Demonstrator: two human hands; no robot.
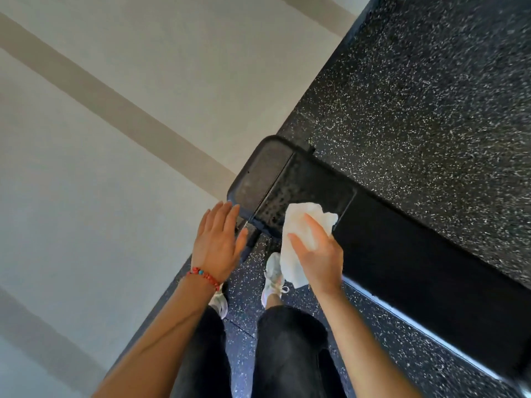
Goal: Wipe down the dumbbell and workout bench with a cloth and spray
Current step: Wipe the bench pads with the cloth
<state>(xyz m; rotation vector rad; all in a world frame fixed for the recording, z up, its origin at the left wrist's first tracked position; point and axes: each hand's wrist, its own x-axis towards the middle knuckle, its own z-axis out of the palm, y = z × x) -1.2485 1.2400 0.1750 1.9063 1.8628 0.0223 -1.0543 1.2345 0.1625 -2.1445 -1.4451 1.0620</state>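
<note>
Two hands work at the head end of the workout bench (402, 254), the landmark here. Her right hand (321, 257) presses the cloth (298, 228) flat on the pad's near edge, fingers spread over it. Her left hand (217, 242) rests open, fingers together, at the bench's end pad (258, 173). Droplets bead beside the cloth, so the bench wipe seems in hand. Next, I'd judge, comes a firm sweep across that wet patch. No dumbbell or spray shows.

bench (416, 254) cut off at right edge; cloth (298, 225) partly under right hand (319, 254)
</note>
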